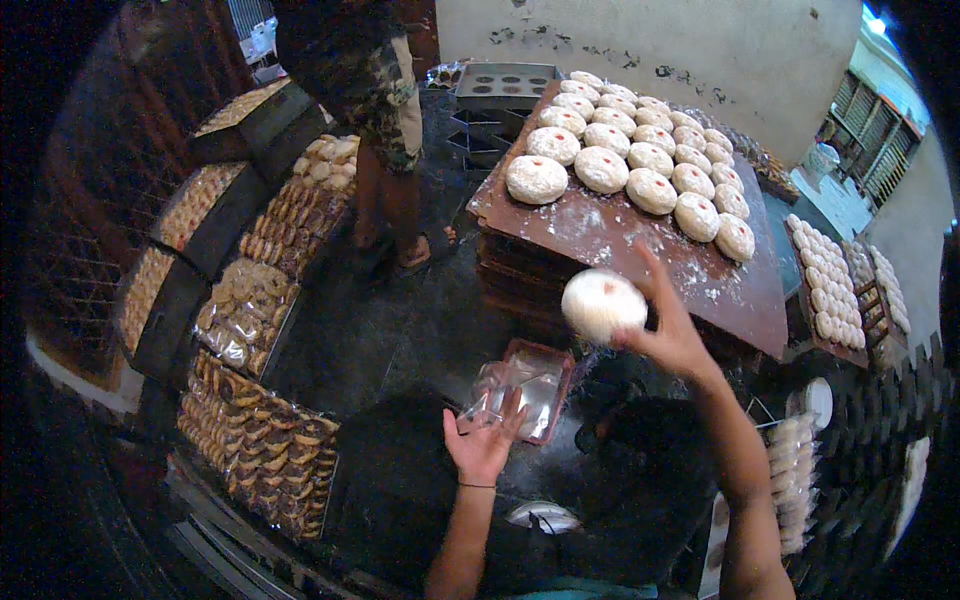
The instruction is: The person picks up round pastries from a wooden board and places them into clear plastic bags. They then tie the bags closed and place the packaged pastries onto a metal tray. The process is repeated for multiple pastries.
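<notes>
My right hand (pixel 668 325) grips a round, white, flour-dusted bun (pixel 603 306) with a reddish spot on top, its thumb at the bun's lower edge. Motion slightly smears the bun and fingertips. Lower and further left, my left hand (pixel 484 445) is open, palm up, fingers spread. Just beyond its fingers is clear plastic film (pixel 487 388), beside a pinkish-red basket (pixel 571 372) holding more clear plastic. Whether the fingers touch the film I cannot tell. Similar buns (pixel 602 170) sit in rows on a floury brown board (pixel 600 220) beyond my right hand.
Trays of baked pieces (pixel 260 440) line the left side. A person (pixel 385 130) stands at the far left of the board. Further buns (pixel 830 285) lie on boards at right. A metal tray with round hollows (pixel 507 80) is at the back. Wrapped goods (pixel 793 480) stand at lower right.
</notes>
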`<action>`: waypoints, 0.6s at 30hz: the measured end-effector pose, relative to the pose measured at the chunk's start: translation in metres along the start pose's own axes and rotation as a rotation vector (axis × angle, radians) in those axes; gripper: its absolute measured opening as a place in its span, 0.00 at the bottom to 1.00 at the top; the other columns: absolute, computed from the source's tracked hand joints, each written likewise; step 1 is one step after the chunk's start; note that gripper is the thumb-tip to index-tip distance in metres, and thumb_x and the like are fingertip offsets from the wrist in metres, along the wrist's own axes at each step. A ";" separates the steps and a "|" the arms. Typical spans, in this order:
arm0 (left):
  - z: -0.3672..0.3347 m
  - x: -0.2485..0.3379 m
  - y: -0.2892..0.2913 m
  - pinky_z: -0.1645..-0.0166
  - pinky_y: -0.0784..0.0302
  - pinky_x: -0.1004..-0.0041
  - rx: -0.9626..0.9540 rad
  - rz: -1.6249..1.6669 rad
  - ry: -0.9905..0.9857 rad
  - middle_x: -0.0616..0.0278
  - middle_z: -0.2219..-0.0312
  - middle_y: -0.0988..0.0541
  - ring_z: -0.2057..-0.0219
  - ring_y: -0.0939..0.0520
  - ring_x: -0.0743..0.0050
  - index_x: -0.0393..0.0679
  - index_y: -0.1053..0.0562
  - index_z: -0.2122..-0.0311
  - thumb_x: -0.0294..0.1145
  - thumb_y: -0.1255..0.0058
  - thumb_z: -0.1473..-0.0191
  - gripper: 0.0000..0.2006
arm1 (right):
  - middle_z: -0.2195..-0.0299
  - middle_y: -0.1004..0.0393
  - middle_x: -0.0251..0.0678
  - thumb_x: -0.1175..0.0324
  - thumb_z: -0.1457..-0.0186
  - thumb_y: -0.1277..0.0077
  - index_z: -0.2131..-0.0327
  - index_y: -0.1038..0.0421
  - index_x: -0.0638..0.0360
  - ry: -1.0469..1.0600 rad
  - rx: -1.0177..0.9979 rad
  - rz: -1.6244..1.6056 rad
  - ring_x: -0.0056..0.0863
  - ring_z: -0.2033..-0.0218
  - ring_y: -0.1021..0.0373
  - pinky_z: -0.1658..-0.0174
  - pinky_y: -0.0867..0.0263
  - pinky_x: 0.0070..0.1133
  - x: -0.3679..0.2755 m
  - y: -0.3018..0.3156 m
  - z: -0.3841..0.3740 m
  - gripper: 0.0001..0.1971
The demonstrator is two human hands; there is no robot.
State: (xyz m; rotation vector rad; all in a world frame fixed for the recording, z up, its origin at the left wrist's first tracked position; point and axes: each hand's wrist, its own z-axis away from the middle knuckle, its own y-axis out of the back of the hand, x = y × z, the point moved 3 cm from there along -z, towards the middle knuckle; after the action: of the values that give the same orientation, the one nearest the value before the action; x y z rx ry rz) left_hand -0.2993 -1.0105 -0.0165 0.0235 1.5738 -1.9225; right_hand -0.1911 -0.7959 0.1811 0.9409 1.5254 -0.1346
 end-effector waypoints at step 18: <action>-0.035 0.016 0.017 0.40 0.49 0.51 -0.036 -0.217 -0.262 0.50 0.48 0.35 0.43 0.41 0.46 0.44 0.36 0.48 0.66 0.60 0.54 0.37 | 0.55 0.35 0.52 0.53 0.65 0.39 0.43 0.53 0.66 0.177 -0.167 0.451 0.49 0.53 0.40 0.46 0.48 0.35 0.045 -0.114 0.048 0.48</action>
State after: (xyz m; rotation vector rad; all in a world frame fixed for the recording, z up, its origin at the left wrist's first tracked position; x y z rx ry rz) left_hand -0.3166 -0.9884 -0.0477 -0.4142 1.4812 -1.9664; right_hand -0.2193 -0.8777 0.0823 1.1592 1.4201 0.4020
